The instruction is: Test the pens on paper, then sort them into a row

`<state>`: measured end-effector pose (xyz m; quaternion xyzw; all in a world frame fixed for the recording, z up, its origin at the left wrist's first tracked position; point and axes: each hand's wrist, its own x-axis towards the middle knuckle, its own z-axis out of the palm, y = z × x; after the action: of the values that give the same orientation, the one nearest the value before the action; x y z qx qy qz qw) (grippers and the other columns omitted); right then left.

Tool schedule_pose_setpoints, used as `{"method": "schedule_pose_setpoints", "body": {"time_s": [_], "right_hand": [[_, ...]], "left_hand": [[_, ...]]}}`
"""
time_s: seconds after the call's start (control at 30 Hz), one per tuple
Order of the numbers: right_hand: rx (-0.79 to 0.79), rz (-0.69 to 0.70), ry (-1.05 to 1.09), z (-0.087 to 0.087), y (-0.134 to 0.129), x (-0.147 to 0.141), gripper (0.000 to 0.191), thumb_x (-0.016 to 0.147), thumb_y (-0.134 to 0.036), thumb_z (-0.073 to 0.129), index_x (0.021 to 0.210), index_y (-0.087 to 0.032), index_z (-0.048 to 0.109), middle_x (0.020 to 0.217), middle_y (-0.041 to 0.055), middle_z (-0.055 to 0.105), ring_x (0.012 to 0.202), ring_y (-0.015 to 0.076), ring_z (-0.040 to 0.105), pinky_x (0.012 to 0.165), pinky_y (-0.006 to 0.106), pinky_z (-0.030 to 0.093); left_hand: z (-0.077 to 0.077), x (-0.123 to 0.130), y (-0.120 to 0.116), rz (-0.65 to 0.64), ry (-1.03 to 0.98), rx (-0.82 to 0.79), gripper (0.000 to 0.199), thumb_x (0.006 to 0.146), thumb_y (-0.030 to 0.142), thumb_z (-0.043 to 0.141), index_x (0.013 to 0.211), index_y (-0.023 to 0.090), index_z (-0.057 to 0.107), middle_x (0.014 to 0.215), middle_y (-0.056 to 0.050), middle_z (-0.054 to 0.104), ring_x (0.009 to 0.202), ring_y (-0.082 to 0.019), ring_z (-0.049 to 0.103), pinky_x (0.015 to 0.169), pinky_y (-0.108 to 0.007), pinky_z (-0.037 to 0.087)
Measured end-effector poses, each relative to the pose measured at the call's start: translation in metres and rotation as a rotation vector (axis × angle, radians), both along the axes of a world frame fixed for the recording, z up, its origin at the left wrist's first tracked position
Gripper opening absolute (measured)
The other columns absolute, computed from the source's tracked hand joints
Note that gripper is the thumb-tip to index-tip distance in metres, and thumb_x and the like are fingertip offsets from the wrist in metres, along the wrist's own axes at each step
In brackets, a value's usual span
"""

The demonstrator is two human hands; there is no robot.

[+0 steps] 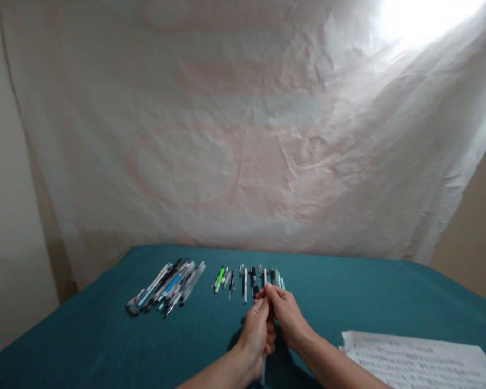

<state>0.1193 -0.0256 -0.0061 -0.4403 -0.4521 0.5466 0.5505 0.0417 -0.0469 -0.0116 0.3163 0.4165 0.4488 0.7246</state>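
Note:
Both hands meet above the near middle of the table. My left hand (pixel 256 330) is closed around a slim, pale pen (pixel 263 368), whose lower end sticks out beneath the fist. My right hand (pixel 287 314) pinches at the upper end of the same pen, its fingertips touching the left thumb. Fingers cover that end, so its details are hidden. Just beyond the hands lies a row of pens and pen parts, including a white pen (pixel 245 285), a black pen (pixel 254 278) and a bright green pen (pixel 219 280).
To the left, a heap of several pens (pixel 186 281) lies with a blue-labelled one (pixel 172 284) on top. Printed paper sheets (pixel 413 356) rest at the near right. A teal cloth (pixel 93 329) covers the table. Behind it hangs a pale sheet (pixel 243 162).

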Motion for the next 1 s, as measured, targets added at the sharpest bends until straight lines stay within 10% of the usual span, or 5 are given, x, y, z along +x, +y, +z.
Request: {"method": "schedule_pose_setpoints", "body": {"time_s": [0.37, 0.67, 1.0], "right_hand": [[0.054, -0.109, -0.293, 0.014, 0.049, 0.046, 0.045, 0.074, -0.048, 0.046, 0.092, -0.011, 0.062, 0.065, 0.0025, 0.057, 0.057, 0.0104, 0.052, 0.05, 0.02, 0.04], [0.055, -0.233, -0.722, -0.023, 0.124, 0.089, 0.011, 0.064, -0.022, 0.058, 0.059, -0.012, 0.061, 0.044, -0.0007, 0.054, 0.043, 0.0097, 0.045, 0.048, 0.022, 0.032], [0.092, -0.254, -1.016, -0.046, 0.139, 0.091, 0.016, 0.068, -0.025, 0.055, 0.069, -0.014, 0.067, 0.072, 0.0091, 0.068, 0.068, 0.0189, 0.059, 0.06, 0.024, 0.036]], "left_hand": [[0.001, -0.003, -0.002, 0.04, -0.152, 0.104, 0.048, 0.069, 0.061, 0.048, 0.086, 0.017, 0.045, 0.051, 0.008, 0.034, 0.038, -0.002, 0.019, 0.039, -0.017, 0.007], [-0.019, 0.001, 0.003, 0.026, -0.195, 0.04, 0.024, 0.073, 0.033, 0.056, 0.087, 0.014, 0.05, 0.062, 0.002, 0.044, 0.048, -0.005, 0.039, 0.044, -0.018, 0.019], [-0.02, 0.0, 0.005, -0.019, -0.178, 0.072, 0.016, 0.08, 0.022, 0.045, 0.094, 0.014, 0.048, 0.066, 0.001, 0.048, 0.053, -0.007, 0.045, 0.051, -0.018, 0.028]]}}
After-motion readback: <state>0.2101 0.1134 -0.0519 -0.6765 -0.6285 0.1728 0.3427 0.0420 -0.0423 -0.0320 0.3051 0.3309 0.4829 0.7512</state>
